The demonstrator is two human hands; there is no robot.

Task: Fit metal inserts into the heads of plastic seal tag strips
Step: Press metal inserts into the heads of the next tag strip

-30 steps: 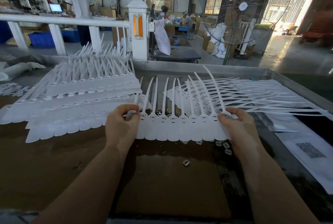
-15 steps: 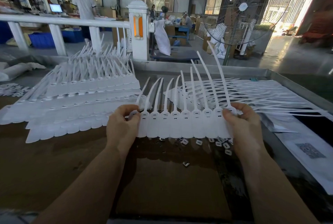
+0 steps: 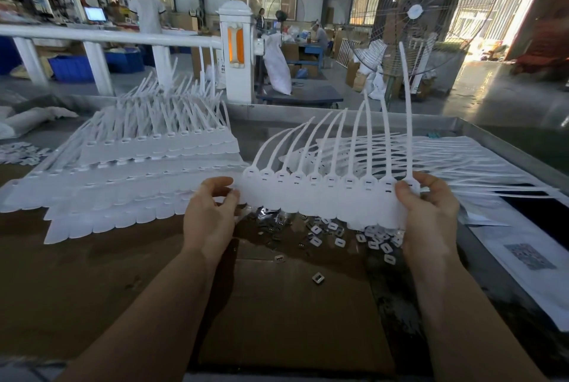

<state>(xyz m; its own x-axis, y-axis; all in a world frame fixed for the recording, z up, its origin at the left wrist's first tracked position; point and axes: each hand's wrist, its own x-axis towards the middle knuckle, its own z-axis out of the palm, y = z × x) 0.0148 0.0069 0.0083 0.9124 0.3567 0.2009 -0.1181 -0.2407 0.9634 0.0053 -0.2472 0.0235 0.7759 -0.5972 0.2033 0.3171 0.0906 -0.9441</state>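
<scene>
strip of seal tags [image 3: 323, 197] pinched by right hand [image 3: 428, 206] | left hand [image 3: 209, 212] loosely curled, ungripping | strip best kept level, slots up, above metal inserts [image 3: 335, 235]

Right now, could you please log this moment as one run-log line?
strip of seal tags: lifted | right hand: grips its end | left hand: at other end | metal inserts: loose below

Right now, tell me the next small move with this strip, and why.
Probably carry the strip left onto the stacked strips. Its head slots look dark, perhaps filled; the right hand grips it, the left hand looks off its edge.
</scene>
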